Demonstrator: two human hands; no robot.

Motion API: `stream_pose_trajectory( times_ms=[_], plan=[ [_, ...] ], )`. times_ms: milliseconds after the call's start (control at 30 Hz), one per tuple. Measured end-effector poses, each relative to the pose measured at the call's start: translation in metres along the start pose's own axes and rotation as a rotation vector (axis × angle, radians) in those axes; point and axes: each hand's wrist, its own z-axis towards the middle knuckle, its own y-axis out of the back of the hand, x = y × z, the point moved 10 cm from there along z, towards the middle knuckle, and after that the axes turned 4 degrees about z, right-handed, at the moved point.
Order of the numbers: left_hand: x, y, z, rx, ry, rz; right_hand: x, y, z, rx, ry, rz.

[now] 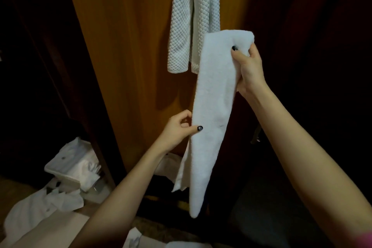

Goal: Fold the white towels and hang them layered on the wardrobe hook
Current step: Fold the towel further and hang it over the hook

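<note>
1. Two hazards noted. A loose inner layer (181,177) protrudes at the lower left of the folded towel (213,106); the fold likely opens if the pinch on that side lets go.
2. Waffle towel (181,26) hangs on the wardrobe door (120,46), hook out of view; layering over it may dislodge it.
3. Left hand (179,129): thumb and forefinger pinch the folded towel's left edge, mid-length.
4. Right hand (249,68): thumb pressed on the front, fingers curled behind the top right corner, carrying the hanging weight.

Down at your left lies a crumpled white shirt (36,209); just behind it, a pale box (62,175) stuffed with cloth.
</note>
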Motion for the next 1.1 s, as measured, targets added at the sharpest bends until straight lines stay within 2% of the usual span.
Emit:
stream_pose_trajectory(
  times_ms=[167,300,467,567,633,733,800,1100],
  plan=[
    [0.014,-0.007,-0.009,-0.031,0.025,-0.039,0.001,0.002,-0.003,-0.006,-0.026,0.008],
    [0.004,-0.005,-0.019,-0.164,-0.011,-0.049,0.002,0.009,-0.002,-0.054,-0.043,0.045],
    [-0.016,-0.014,-0.026,-0.137,-0.196,0.310,0.005,0.011,0.001,-0.063,-0.050,0.097],
    [0.001,-0.026,-0.026,-0.003,-0.137,0.411,0.003,0.009,0.000,-0.072,-0.042,0.137],
    [0.017,-0.032,-0.027,0.051,-0.095,0.367,-0.003,0.014,0.001,-0.110,-0.064,0.148],
    [0.032,-0.022,-0.029,0.034,-0.010,0.187,-0.024,0.034,0.001,-0.278,-0.213,0.200],
    [0.037,-0.009,-0.026,0.018,0.047,0.177,-0.039,0.047,-0.003,-0.368,-0.317,0.236],
    [-0.006,0.064,0.013,-0.040,0.019,0.339,-0.042,0.058,0.005,-0.343,-0.370,0.445]
  ],
)
